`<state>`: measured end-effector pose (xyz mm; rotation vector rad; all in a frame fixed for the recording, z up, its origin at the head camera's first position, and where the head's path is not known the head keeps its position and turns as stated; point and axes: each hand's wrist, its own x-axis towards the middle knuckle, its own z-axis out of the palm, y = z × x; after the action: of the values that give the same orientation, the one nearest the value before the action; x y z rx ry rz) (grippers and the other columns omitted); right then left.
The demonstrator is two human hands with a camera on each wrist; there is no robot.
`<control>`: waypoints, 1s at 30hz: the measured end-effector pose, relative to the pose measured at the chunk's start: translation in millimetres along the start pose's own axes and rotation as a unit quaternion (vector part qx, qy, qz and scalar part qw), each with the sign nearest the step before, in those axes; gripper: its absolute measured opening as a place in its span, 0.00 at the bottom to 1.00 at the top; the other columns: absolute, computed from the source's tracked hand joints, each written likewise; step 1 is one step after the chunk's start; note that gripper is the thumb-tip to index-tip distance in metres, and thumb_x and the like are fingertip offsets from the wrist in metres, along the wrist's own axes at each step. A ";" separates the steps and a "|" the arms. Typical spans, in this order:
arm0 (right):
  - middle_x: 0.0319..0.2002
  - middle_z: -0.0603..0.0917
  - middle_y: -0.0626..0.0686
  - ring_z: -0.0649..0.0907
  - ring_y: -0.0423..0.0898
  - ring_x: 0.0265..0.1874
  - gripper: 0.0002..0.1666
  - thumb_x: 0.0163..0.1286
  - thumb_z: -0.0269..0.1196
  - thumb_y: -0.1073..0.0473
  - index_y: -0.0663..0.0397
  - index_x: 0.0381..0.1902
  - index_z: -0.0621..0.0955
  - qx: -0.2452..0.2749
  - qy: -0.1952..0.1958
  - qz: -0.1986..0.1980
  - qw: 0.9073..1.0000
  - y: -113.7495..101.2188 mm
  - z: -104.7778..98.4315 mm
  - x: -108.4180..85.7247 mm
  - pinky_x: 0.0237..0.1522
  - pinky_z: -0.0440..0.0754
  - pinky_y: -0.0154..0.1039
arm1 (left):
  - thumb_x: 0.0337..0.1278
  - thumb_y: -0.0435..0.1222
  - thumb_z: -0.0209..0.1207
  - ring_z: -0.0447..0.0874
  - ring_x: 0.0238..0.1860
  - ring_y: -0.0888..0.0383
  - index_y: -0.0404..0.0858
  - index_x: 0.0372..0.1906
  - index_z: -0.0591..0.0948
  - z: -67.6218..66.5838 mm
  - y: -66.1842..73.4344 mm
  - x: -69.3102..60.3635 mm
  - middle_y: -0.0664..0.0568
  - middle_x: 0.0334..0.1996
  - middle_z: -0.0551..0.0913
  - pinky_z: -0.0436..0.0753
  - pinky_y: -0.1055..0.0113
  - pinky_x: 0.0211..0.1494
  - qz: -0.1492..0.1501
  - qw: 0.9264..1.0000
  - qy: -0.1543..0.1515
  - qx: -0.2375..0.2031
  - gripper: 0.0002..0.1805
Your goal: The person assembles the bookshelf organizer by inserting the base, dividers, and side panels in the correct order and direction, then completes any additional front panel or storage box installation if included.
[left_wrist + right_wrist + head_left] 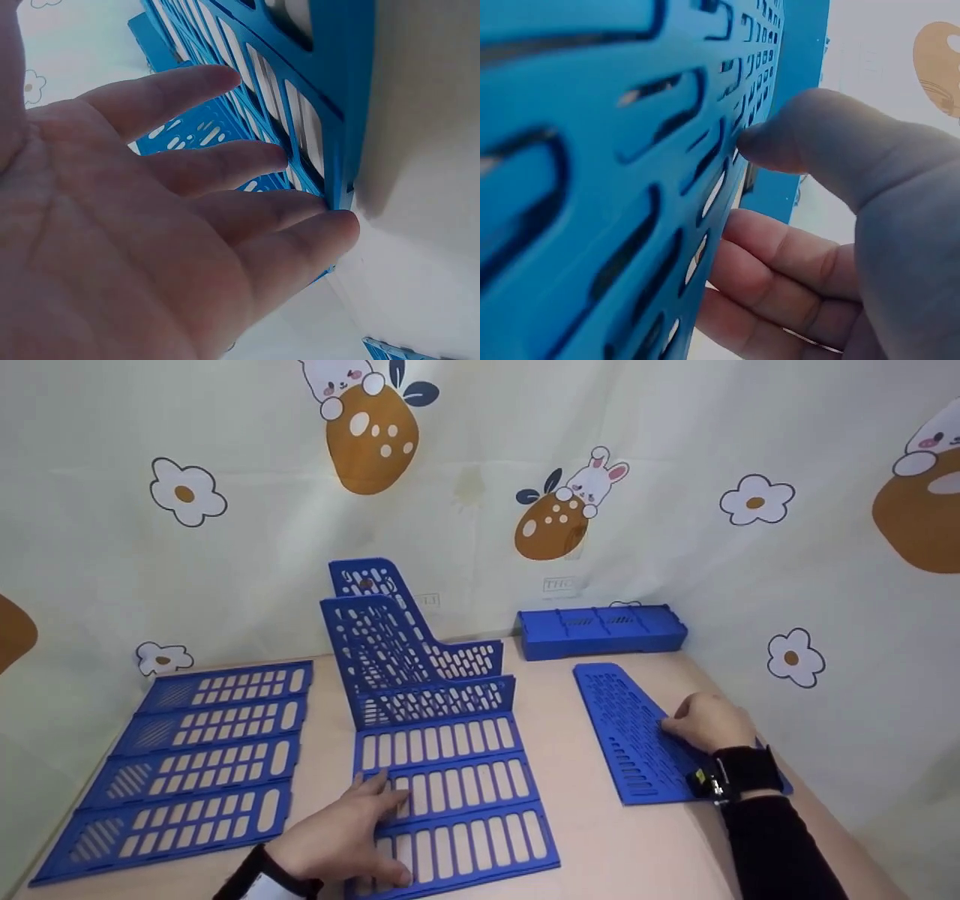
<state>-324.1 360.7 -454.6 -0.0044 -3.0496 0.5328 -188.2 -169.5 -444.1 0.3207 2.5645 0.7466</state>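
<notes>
A blue plastic file rack [420, 652], partly assembled, stands mid-table with two upright perforated dividers on a slotted base panel [469, 784]. On that base panel's front left part rests my left hand [349, 829]; its fingers are spread and fairly straight in the left wrist view. To the right, several perforated side panels [611, 712] appear to lie stacked flat. My right hand [709, 724] pinches the edge of the top side panel, thumb on its face and fingers curled at its edge, as the right wrist view shows [780, 225].
A slotted blue panel in several folding sections [206, 765] lies flat at the left. Against the back right curtain sits a long blue box-like piece [600, 631]. A printed curtain [465, 472] hangs behind and beside the table [570, 840].
</notes>
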 end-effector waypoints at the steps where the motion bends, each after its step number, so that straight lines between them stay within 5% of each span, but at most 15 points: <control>1: 0.35 0.92 0.58 0.86 0.52 0.31 0.23 0.69 0.71 0.46 0.64 0.40 0.90 0.002 0.011 0.002 1.000 -0.7 -0.4 -0.2 0.35 0.82 0.49 | 0.43 0.55 0.86 0.44 0.87 0.21 0.44 0.80 0.76 -0.2 -0.1 0.3 0.32 0.88 0.57 0.53 0.20 0.82 -0.006 1.000 -0.005 -0.001 0.56; 4: 0.38 0.92 0.60 0.86 0.54 0.33 0.27 0.71 0.70 0.43 0.65 0.44 0.88 0.016 0.021 0.010 1.000 -2.5 -1.3 -0.4 0.37 0.83 0.51 | 0.42 0.55 0.87 0.43 0.87 0.21 0.44 0.81 0.74 -0.4 0.1 0.7 0.34 0.89 0.55 0.52 0.20 0.82 -0.017 1.000 -0.013 0.000 0.58; 8: 0.37 0.90 0.60 0.85 0.53 0.34 0.30 0.70 0.73 0.42 0.68 0.45 0.87 0.012 -0.013 0.005 1.000 -6.4 2.2 0.8 0.39 0.84 0.49 | 0.41 0.57 0.87 0.43 0.87 0.21 0.44 0.82 0.74 1.1 1.3 1.1 0.33 0.89 0.55 0.54 0.20 0.82 -0.012 1.000 -0.013 0.023 0.60; 14: 0.33 0.90 0.58 0.85 0.52 0.30 0.17 0.66 0.74 0.53 0.66 0.37 0.89 -0.032 -0.004 -0.014 0.999 -13.3 6.8 -1.5 0.37 0.85 0.52 | 0.40 0.60 0.86 0.43 0.88 0.22 0.45 0.83 0.72 4.4 2.6 -0.8 0.35 0.89 0.53 0.57 0.22 0.82 -0.014 0.999 -0.013 0.041 0.62; 23: 0.25 0.86 0.52 0.81 0.50 0.25 0.10 0.60 0.75 0.56 0.56 0.25 0.88 -0.056 0.031 -0.019 0.998 -19.8 4.1 -6.7 0.26 0.75 0.46 | 0.40 0.61 0.86 0.43 0.88 0.23 0.45 0.83 0.72 3.1 3.4 -1.1 0.36 0.90 0.53 0.55 0.22 0.83 -0.018 0.999 -0.017 0.042 0.63; 26: 0.30 0.89 0.57 0.84 0.53 0.28 0.15 0.63 0.74 0.52 0.61 0.32 0.89 -0.040 0.037 -0.007 0.999 -18.3 0.4 -6.8 0.30 0.80 0.52 | 0.41 0.60 0.86 0.43 0.88 0.23 0.44 0.83 0.71 3.3 2.4 -2.1 0.36 0.90 0.53 0.55 0.22 0.83 -0.011 0.999 -0.020 0.043 0.63; 30: 0.45 0.91 0.65 0.88 0.55 0.38 0.25 0.73 0.70 0.48 0.66 0.53 0.85 0.064 0.016 0.002 0.998 -19.0 -6.1 -5.7 0.41 0.86 0.51 | 0.42 0.58 0.86 0.41 0.88 0.23 0.44 0.84 0.70 3.6 1.4 -1.8 0.36 0.90 0.52 0.54 0.23 0.84 -0.008 0.999 -0.024 0.041 0.63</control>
<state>-318.1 344.8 -442.7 -0.0128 -2.9794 0.7195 -184.8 -167.3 -445.4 0.3402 2.5541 0.6221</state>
